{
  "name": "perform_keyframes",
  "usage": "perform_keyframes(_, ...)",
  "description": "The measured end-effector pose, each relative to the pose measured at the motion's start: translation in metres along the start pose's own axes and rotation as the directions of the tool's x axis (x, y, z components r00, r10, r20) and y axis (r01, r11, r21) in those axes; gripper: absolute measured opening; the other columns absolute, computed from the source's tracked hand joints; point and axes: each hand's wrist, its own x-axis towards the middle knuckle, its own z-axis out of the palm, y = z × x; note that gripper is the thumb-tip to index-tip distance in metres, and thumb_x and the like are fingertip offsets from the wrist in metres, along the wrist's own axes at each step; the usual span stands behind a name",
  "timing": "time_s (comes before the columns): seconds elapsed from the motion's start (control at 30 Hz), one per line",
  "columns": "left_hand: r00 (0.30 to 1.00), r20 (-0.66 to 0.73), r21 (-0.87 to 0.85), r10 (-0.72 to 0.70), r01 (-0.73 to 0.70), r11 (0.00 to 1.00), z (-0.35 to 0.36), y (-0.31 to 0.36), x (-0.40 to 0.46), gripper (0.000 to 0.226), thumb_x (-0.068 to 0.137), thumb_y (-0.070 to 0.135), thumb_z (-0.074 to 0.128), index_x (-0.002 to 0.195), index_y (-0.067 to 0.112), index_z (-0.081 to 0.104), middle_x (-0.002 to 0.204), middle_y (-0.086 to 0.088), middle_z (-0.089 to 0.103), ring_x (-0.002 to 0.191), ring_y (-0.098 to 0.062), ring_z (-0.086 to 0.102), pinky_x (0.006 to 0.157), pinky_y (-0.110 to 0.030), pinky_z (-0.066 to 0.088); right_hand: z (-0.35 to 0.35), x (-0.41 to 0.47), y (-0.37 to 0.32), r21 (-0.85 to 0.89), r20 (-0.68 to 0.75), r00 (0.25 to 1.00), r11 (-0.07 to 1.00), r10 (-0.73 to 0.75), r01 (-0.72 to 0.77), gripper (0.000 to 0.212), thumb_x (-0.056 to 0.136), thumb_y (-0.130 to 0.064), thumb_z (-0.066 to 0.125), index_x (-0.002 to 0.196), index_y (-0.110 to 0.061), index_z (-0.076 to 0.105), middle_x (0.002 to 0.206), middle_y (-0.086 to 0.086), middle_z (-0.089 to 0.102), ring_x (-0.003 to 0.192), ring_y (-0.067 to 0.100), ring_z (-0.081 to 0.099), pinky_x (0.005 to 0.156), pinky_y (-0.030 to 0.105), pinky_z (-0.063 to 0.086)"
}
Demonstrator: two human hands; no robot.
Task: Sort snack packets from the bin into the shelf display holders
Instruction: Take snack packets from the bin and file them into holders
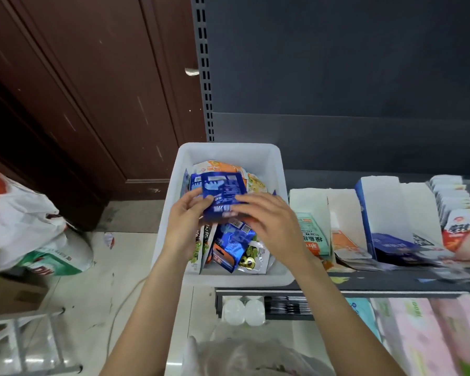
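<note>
At the centre of the frame both hands hold a blue snack packet (222, 195) above the white bin (278, 169): the left hand (186, 217) pinches its left edge, the right hand (266, 217) curls over its right side. More packets fill the bin (235, 246). At middle right, white display holders (379, 202) stand on the shelf (391, 280), some holding packets

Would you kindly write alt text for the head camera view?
Both hands, left hand and right hand, hold a blue snack packet over a white bin of mixed packets. To the right, cardboard display holders stand on the dark shelf.
</note>
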Motion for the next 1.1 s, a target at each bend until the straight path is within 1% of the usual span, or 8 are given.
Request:
perform_keyframes(0.1,0.996,-0.009,0.189,0.091,-0.088,0.978,0.014,-0.002,-0.001,0.02,0.094,0.027,0.054,0.105,0.012,0.062,0.092,0.001,0.068,0.074,-0.007,0.067,0.063,-0.02,0.053,-0.026,0.006,0.002,0.283,-0.158,0.882,0.877,0.443,-0.389,0.018,0.092,-0.023,0.059,0.101,-0.012,0.07,0.082,-0.005,0.07,0.073,-0.005,0.061,0.06,0.012,0.049)
perform_keyframes(0.2,0.958,0.137,0.362,0.254,-0.287,0.887,0.028,0.001,-0.001,0.015,0.091,0.025,0.059,0.104,0.018,0.064,0.102,0.008,0.066,0.094,-0.003,0.061,0.078,-0.016,0.048,-0.056,0.008,0.016,0.47,0.055,0.734,0.631,0.677,-0.618,0.008,0.091,-0.018,0.062,0.098,-0.021,0.065,0.075,-0.007,0.068,0.065,0.002,0.062,0.052,0.019,0.046)
perform_keyframes(0.33,0.841,0.51,0.392,0.18,-0.413,0.822,0.076,0.003,-0.001,0.018,0.087,0.015,0.065,0.102,0.024,0.063,0.098,0.002,0.069,0.09,-0.006,0.065,0.078,-0.018,0.051,-0.103,-0.006,0.031,0.471,0.123,0.774,0.65,0.621,-0.597,0.014,0.091,-0.017,0.061,0.093,-0.03,0.061,0.082,-0.012,0.068,0.071,-0.004,0.062,0.053,0.013,0.043)
perform_keyframes(0.43,0.7,0.656,0.358,0.283,-0.618,0.7,0.13,-0.009,0.002,0.011,0.085,0.008,0.067,0.089,0.018,0.064,0.086,0.005,0.068,0.076,-0.004,0.062,0.072,-0.014,0.047,-0.152,-0.024,0.048,0.251,-0.093,0.811,0.801,0.578,-0.543,0.005,0.087,-0.018,0.067,0.092,-0.02,0.067,0.087,-0.007,0.067,0.079,0.004,0.061,0.059,0.021,0.048)
perform_keyframes(0.57,0.598,0.717,0.316,0.357,-0.736,0.599,0.206,-0.039,0.001,0.007,0.082,0.013,0.071,0.088,0.01,0.069,0.083,0.008,0.064,0.072,0.007,0.058,0.069,-0.009,0.04,-0.215,-0.051,0.081,-0.261,-0.278,0.856,0.824,0.436,-0.504,0.01,0.084,-0.015,0.069,0.093,-0.011,0.071,0.088,-0.001,0.068,0.074,0.015,0.062,0.063,0.026,0.05)
perform_keyframes(0.73,0.587,0.695,0.438,0.416,-0.804,0.403,0.267,-0.083,-0.008,0.01,0.083,0.024,0.07,0.09,0.018,0.074,0.083,0.007,0.067,0.069,-0.005,0.058,0.065,-0.027,0.047,-0.244,-0.088,0.129,-0.405,-0.268,0.837,0.732,0.478,-0.548,0.009,0.087,-0.015,0.065,0.093,-0.017,0.071,0.091,0.0,0.073,0.075,0.021,0.067,0.065,0.031,0.052)
perform_keyframes(0.93,0.533,0.786,0.536,0.314,-0.84,0.085,0.267,-0.121,-0.017,0.023,0.089,0.03,0.062,0.11,0.021,0.063,0.097,0.004,0.071,0.092,-0.017,0.062,0.081,-0.029,0.045,-0.238,-0.124,0.16,-0.461,0.003,0.847,0.752,0.532,-0.471,0.016,0.093,-0.014,0.055,0.102,-0.017,0.068,0.093,0.001,0.072,0.084,0.023,0.065,0.064,0.03,0.044)
perform_keyframes(1.1,0.436,0.885,0.461,0.161,-0.871,-0.172,0.255,-0.135,-0.009,0.017,0.09,0.033,0.057,0.103,0.024,0.064,0.118,0.006,0.06,0.124,-0.016,0.039,0.104,-0.032,0.02,-0.22,-0.144,0.179,-0.533,0.365,0.764,0.792,0.532,-0.298,0.029,0.097,-0.014,0.046,0.118,-0.014,0.066,0.131,0.003,0.057,0.127,0.025,0.044,0.104,0.039,0.036)
